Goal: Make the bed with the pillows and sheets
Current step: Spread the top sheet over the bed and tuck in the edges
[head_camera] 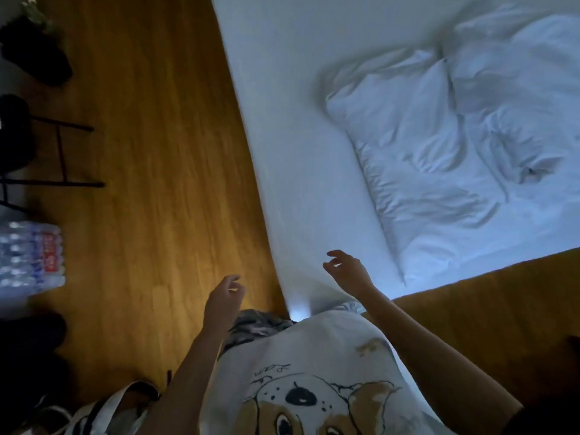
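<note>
Hands: left hand [223, 299] and right hand [344, 271] are held loosely curled, gripping nothing, above the bed corner.
Bedding: crumpled pillow [405, 152] is laid on white sheet [282, 120].

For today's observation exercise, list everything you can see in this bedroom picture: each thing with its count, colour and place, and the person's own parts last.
Bed: one, white sheet, upper right.
Pillows: at least two, white, rumpled, on the bed at right.
Floor: one, brown wood, left of and below the bed.
Pack of water bottles: one, clear with red label, floor at left edge.
Chair: one, black, left edge.
Potted plant: one, dark pot, top left.
Bag: one, white with black stripes, bottom left.
Shirt: one, white with dog print, bottom centre.
Left hand: empty, over the floor.
Right hand: empty, over the bed corner.
</note>
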The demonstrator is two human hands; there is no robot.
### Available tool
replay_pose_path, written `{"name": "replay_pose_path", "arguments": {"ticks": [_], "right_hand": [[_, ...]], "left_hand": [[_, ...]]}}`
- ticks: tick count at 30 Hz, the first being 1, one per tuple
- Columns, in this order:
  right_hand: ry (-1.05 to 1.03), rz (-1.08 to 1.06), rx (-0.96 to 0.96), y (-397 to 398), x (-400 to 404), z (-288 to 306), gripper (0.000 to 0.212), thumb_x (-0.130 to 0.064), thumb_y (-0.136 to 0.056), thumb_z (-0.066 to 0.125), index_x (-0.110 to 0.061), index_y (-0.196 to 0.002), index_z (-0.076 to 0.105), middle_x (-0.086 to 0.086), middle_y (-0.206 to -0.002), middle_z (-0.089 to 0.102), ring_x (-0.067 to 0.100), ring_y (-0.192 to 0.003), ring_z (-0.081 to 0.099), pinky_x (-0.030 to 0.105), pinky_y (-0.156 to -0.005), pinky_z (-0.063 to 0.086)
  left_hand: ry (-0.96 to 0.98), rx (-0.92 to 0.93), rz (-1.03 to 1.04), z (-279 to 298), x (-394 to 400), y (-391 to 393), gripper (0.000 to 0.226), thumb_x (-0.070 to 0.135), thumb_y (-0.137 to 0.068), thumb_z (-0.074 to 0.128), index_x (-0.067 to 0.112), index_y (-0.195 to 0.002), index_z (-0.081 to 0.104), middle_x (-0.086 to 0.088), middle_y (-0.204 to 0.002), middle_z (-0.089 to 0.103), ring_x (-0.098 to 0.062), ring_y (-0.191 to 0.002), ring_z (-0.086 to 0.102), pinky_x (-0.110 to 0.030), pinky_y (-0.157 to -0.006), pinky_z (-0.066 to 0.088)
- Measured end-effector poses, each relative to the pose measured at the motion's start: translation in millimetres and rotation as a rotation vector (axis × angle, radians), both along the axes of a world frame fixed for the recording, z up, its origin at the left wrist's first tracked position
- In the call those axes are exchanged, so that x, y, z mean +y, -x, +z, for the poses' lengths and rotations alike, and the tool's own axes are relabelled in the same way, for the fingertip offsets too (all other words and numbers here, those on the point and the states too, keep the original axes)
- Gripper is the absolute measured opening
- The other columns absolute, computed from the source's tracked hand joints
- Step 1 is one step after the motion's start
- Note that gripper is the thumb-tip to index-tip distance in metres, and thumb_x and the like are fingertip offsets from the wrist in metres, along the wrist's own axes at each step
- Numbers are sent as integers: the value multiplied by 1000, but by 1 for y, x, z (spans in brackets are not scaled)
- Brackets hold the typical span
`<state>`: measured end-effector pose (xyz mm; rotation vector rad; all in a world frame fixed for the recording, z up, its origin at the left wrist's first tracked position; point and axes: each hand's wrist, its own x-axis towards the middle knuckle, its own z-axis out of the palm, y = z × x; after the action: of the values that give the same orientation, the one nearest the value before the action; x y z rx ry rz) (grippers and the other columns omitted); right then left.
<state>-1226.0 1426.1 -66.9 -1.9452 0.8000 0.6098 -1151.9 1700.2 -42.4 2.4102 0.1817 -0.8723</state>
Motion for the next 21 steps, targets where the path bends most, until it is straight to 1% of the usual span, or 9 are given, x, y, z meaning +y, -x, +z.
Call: {"name": "replay_pose_path", "arguments": {"ticks": [3,6,9,12,15,17,19,21], "right_hand": [[-16,-105,-59,-27,30,7,36,-35,-92,60,-23,-126,57,-5,-107,67,13,-94,63,27,-85,47],[20,-180,-86,-49,58,11,39,-37,-92,61,-23,-128,55,-5,-110,67,11,-93,63,29,-88,48],[91,-331,-110,-61,92,11,42,-39,-91,61,-22,-129,54,-5,-111,66,11,-93,63,31,-89,50],[161,-561,-135,-74,140,14,44,-40,-90,63,-21,-129,55,-5,-108,66,11,-91,63,29,-87,50],[112,-760,-115,-92,201,24,45,-38,-90,63,-19,-130,53,-3,-107,64,12,-92,60,27,-85,46],[82,-778,-87,-107,237,31,45,-38,-91,62,-21,-131,52,-4,-109,63,10,-93,59,26,-83,45],[56,-769,-65,-127,266,40,44,-39,-91,61,-23,-131,51,-3,-113,65,11,-96,60,28,-86,48],[41,-776,-81,-146,286,45,43,-38,-92,61,-22,-131,51,-2,-115,65,10,-97,59,28,-88,48]], "left_hand": [[69,-22,-23,3,21,-38,31,25,-98,52,15,-127,57,-1,-113,62,-16,-98,58,-33,-80,47],[153,-45,-69,0,36,-88,29,24,-99,52,16,-126,59,-1,-111,62,-13,-96,58,-30,-77,46],[230,-24,-210,-5,55,-136,27,23,-99,51,18,-125,58,0,-109,62,-15,-98,58,-28,-75,44],[302,-9,-417,-9,83,-190,28,19,-98,51,20,-125,57,3,-110,62,-14,-101,59,-24,-74,45],[275,4,-564,-1,129,-239,29,20,-98,52,22,-126,56,5,-110,61,-11,-100,58,-25,-76,45],[262,-9,-568,13,164,-270,28,22,-98,53,22,-126,56,5,-109,61,-11,-98,58,-26,-75,45],[245,-17,-480,27,197,-305,28,24,-99,52,19,-127,56,2,-110,60,-14,-98,57,-27,-72,44],[213,-31,-393,31,226,-339,31,24,-100,51,15,-129,56,-2,-114,58,-18,-99,55,-32,-76,44]]}}
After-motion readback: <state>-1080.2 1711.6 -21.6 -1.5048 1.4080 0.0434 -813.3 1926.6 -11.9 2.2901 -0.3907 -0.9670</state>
